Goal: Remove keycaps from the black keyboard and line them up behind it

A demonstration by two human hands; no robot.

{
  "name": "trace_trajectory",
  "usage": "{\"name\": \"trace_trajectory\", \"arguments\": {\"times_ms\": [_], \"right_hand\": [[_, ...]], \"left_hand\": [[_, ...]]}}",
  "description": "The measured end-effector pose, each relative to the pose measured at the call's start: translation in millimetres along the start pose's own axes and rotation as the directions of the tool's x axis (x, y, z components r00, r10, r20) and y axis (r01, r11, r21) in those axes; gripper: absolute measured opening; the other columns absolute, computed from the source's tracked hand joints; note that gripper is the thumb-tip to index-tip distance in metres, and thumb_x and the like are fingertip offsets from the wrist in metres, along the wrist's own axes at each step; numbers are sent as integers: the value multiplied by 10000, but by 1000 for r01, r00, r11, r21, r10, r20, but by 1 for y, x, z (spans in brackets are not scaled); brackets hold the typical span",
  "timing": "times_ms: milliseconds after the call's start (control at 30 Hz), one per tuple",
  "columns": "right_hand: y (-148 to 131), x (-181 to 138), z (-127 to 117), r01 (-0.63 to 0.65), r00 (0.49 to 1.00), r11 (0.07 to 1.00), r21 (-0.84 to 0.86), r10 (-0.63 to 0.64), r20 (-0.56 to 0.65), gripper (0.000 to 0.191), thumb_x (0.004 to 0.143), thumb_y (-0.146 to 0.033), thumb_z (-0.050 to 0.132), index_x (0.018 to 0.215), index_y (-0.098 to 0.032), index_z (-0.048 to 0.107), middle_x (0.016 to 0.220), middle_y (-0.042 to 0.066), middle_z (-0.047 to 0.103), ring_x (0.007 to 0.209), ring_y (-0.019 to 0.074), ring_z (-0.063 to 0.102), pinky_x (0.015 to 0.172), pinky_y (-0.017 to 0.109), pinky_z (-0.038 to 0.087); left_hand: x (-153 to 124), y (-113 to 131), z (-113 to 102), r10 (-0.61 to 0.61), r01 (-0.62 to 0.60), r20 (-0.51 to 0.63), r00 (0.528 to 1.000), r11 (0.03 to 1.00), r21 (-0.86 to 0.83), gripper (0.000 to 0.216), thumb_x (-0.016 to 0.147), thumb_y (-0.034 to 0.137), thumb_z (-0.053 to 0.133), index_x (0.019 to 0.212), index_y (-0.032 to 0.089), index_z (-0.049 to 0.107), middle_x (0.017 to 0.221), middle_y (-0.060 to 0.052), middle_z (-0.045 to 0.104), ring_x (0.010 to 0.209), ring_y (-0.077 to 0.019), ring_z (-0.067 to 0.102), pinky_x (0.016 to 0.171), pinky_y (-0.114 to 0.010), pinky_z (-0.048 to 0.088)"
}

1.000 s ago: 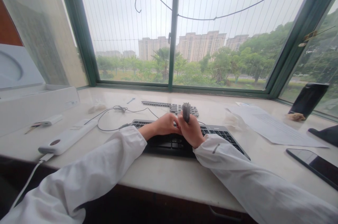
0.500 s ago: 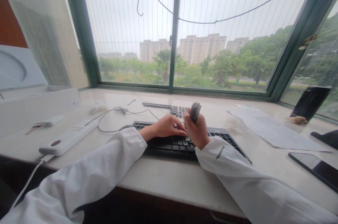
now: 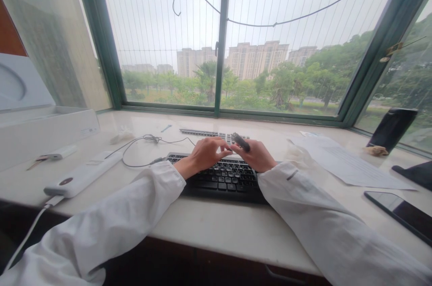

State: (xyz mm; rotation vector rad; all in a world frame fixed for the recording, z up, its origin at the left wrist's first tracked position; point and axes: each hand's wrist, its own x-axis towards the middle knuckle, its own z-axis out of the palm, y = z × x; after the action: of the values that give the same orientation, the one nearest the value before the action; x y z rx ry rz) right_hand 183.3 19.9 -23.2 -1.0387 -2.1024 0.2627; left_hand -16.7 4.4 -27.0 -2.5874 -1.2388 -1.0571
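Both my hands hover over a black keyboard (image 3: 222, 180) lying on the pale stone sill. My right hand (image 3: 258, 155) is closed around a small grey tool (image 3: 240, 141), a stubby dark cylinder whose tip points up and to the left. My left hand (image 3: 205, 153) rests over the keyboard's back rows with its fingers bent together beside the tool's tip; whether they pinch anything I cannot make out. White sleeves cover both my forearms.
A second flat key strip (image 3: 205, 133) lies behind the keyboard. A white power bank (image 3: 83, 174) with cable, a white box (image 3: 43, 131), a thin wire (image 3: 141, 142), papers (image 3: 340, 162), a dark phone (image 3: 400, 212) and a propped black device (image 3: 391, 128) share the sill.
My right hand has lowered and rolled flat, tipping the grey tool from upright to nearly lying. My left hand moved up toward the keyboard's back rows.
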Motion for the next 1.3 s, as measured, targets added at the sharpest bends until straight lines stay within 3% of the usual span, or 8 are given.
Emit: {"name": "trace_trajectory", "arguments": {"times_ms": [200, 667, 967, 1133, 1300], "right_hand": [[7, 0, 6, 8, 1000, 1000, -30, -7, 28, 358, 820, -498, 549, 711, -169, 637, 669, 16, 639, 643, 160, 564, 585, 247, 378], [13, 0, 10, 15, 997, 994, -108, -7, 72, 338, 835, -458, 511, 644, -181, 550, 573, -16, 534, 568, 126, 452, 543, 237, 320], [7, 3, 6, -76, 992, 996, -40, 79, 94, 413, 809, -516, 473, 604, -170, 567, 554, -10, 515, 580, 142, 478, 538, 243, 329], [6, 3, 4, -99, 990, 994, -36, 103, 99, 431, 789, -542, 481, 596, -168, 576, 548, -8, 524, 580, 148, 490, 542, 247, 328], [5, 2, 5, -117, 987, 992, -39, 120, 106, 432, 808, -538, 481, 641, -166, 625, 580, -2, 564, 601, 155, 515, 554, 247, 335]], "left_hand": [[-1, -1, 1, -4, 5, -2, 1000, 997, 71, 199, 875, 400, 598, 887, 249, 726, 840, 8, 715, 729, -142, 642, 574, -220, 359], [-2, -3, 5, -38, 35, 22, 999, 995, 98, 207, 872, 435, 599, 892, 279, 734, 891, 15, 719, 789, -145, 653, 609, -223, 382], [-2, 1, 2, -20, 19, 15, 1000, 998, 54, 276, 788, 488, 677, 940, 260, 702, 912, 14, 726, 835, -171, 669, 658, -238, 430], [-3, 4, 2, -10, 13, -53, 999, 998, 59, 178, 831, 395, 649, 944, 260, 678, 953, 36, 724, 870, -156, 678, 688, -234, 449], [-3, 7, 1, 5, 0, -45, 999, 995, 103, 140, 836, 343, 624, 917, 247, 687, 929, 17, 731, 829, -169, 680, 666, -239, 446]]}}
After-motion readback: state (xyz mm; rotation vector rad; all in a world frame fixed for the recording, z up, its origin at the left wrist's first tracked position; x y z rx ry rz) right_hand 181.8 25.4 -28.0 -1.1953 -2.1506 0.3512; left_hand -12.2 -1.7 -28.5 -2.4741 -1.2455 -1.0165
